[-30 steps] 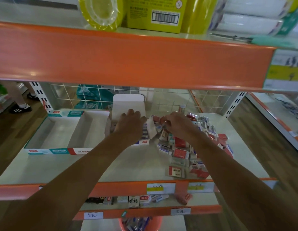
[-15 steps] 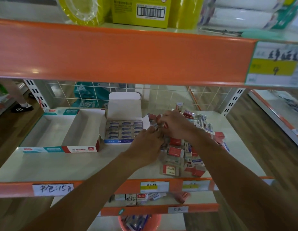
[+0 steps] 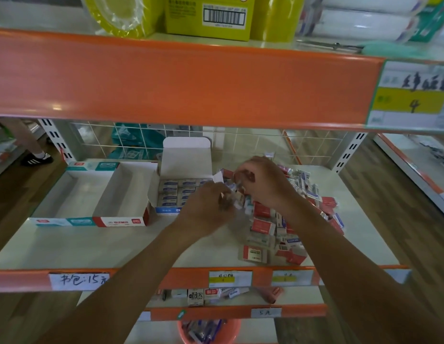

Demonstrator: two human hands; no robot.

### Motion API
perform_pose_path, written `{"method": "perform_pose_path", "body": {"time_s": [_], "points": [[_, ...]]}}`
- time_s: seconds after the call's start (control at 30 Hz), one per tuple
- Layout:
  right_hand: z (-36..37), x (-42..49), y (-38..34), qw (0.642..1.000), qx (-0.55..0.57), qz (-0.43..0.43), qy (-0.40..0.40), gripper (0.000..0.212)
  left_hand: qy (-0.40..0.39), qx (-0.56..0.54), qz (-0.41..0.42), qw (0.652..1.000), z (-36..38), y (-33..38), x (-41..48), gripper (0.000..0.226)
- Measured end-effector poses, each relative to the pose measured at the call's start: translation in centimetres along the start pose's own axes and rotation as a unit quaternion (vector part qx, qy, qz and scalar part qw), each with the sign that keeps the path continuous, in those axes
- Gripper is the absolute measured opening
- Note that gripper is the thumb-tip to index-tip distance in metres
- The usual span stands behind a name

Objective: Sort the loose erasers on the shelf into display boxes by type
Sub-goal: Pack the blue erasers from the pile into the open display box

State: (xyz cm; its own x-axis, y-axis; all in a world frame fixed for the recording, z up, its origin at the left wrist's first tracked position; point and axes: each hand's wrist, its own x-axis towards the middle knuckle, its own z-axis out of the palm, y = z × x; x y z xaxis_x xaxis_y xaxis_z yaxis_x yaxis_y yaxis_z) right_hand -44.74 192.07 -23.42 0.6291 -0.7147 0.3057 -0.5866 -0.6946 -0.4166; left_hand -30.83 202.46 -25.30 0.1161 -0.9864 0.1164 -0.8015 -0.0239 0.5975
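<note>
Far out at nine o'clock on the shelf (image 3: 91, 244): teal display box (image 3: 64, 221), empty, touching a red-fronted box (image 3: 119, 221), empty too. Next along, blue box (image 3: 187, 157), lid up, packed with rows of blue-label erasers (image 3: 170, 189). Then left hand (image 3: 206, 209), curled down at the pile's ten o'clock edge. Grip narrow, too blurred to tell if pinching anything. Just off its one o'clock, right hand (image 3: 263, 184), fingertips tucked toward the left hand. Grip narrow as well, contents impossible to tell. Spreading from under both hands toward four o'clock, loose erasers (image 3: 263, 225): red and blue sleeves mixed, some in clear wrap. Probably light, firm little blocks, slick where wrapped. Best pinched across the short sides of a sleeve, one at a time. Lying right beneath both grips, apparently touching the fingers.
</note>
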Motion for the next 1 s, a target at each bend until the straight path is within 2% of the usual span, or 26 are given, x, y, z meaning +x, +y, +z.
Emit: {"method": "perform_pose_path", "body": {"time_s": [0.1,0.2,0.33,0.5,0.6,0.73,0.83,1.0], "points": [[-0.2,0.2,-1.8,0.998,0.066,0.005,0.003,0.018,0.037,-0.159,-0.087,0.983,-1.5,-0.7,0.7,0.018],[0.2,0.4,-3.5,0.994,0.100,0.004,-0.035,0.022,0.085,-0.237,-0.155,0.955,-2.6,-1.4,1.7,0.016],[1.4,1.2,-4.9,0.992,0.112,-0.001,-0.052,0.039,0.107,-0.328,-0.194,0.918,-3.4,-2.4,2.0,0.023],[2.7,2.3,-5.2,0.989,0.128,-0.003,-0.070,0.041,0.098,-0.386,-0.205,0.894,-4.1,-3.6,1.9,0.029],[3.0,3.0,-5.4,0.990,0.127,0.004,-0.064,0.039,0.078,-0.351,-0.194,0.912,-4.8,-3.7,1.7,0.029],[3.6,3.7,-5.1,0.990,0.123,0.017,-0.069,0.034,0.035,-0.319,-0.165,0.933,-5.9,-4.2,1.8,0.016],[3.9,3.8,-5.1,0.988,0.123,0.009,-0.094,0.034,0.026,-0.207,-0.143,0.967,-6.0,-5.2,2.1,0.016],[4.1,4.1,-5.1,0.986,0.121,0.021,-0.116,0.033,0.025,-0.127,-0.109,0.986,-5.7,-6.6,3.0,0.023]]}}
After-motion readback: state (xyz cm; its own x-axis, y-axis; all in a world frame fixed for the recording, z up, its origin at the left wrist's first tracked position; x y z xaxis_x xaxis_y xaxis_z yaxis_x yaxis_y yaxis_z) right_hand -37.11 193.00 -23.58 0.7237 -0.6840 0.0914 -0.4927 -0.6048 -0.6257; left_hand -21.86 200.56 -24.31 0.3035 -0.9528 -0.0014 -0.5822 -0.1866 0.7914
